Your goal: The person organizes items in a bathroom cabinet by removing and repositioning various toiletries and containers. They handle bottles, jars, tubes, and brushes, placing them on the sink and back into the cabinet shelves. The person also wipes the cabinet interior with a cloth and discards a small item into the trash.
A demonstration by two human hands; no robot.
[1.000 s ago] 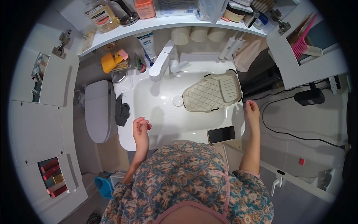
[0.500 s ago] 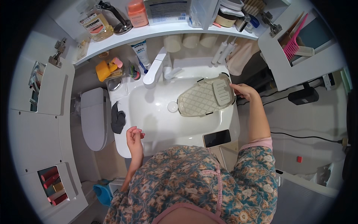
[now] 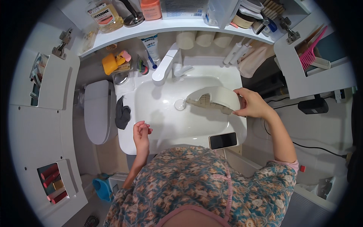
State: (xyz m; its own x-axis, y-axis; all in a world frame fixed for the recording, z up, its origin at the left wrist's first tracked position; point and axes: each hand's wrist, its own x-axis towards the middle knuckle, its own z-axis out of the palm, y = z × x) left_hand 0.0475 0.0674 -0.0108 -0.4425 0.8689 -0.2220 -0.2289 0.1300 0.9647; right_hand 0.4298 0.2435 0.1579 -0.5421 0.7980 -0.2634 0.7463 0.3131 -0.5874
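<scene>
Tipped over since half a second ago, when it lay with its ribbed face up, the cream washboard (image 3: 224, 97) now turns much of its smooth, curved back to view. Largest of all around it is the white sink (image 3: 168, 126), whose basin has the washboard in or just over its right half; whether its lower edge touches the basin cannot be told. Beyond the sink's left side is a grey toilet lid (image 3: 99, 111). At the washboard's right end, the right hand (image 3: 254, 104) is closed partway, thumb on the near side and fingers on the far side, gripping it. Near the sink's near left rim, the left hand (image 3: 142, 132) hangs loosely curled, with nothing seen in its fingers. A white faucet (image 3: 166, 68) rises at the far side, a dark grey cloth (image 3: 122, 113) lies on the left rim, a phone (image 3: 222, 140) on the near right rim, and a round drain stopper (image 3: 180, 104) sits just left of the washboard's narrow end.
</scene>
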